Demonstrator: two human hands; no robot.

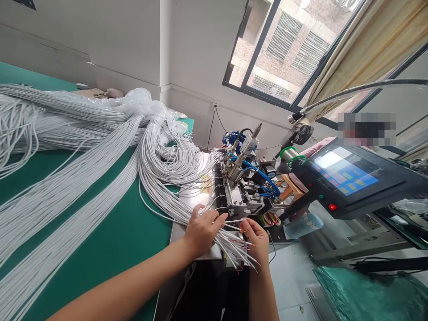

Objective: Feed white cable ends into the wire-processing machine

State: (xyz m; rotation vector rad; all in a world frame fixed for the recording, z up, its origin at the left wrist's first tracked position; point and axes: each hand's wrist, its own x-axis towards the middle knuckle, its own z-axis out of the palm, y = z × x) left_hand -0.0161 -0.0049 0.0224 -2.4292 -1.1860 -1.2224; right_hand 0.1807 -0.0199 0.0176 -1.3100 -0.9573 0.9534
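White cables (167,189) in a thick bundle curve across the green table to the machine's front. My left hand (203,228) is wrapped over the bundle near its end, with the fingers bent round the cables. Past that hand the loose cable ends (236,249) fan out, and thin coloured wires show at their tips. My right hand (254,236) pinches the end of one white cable between thumb and forefinger, beside the fan. The wire-processing machine (239,187), with metal cylinders and blue air hoses, stands just beyond both hands; some cables lie in its row of slots.
Long cable bundles and clear plastic wrap (140,103) cover much of the green table (123,236). At right a control screen (347,171) with a lit red button stands near a solder spool (292,156). A person (323,147) is behind the screen.
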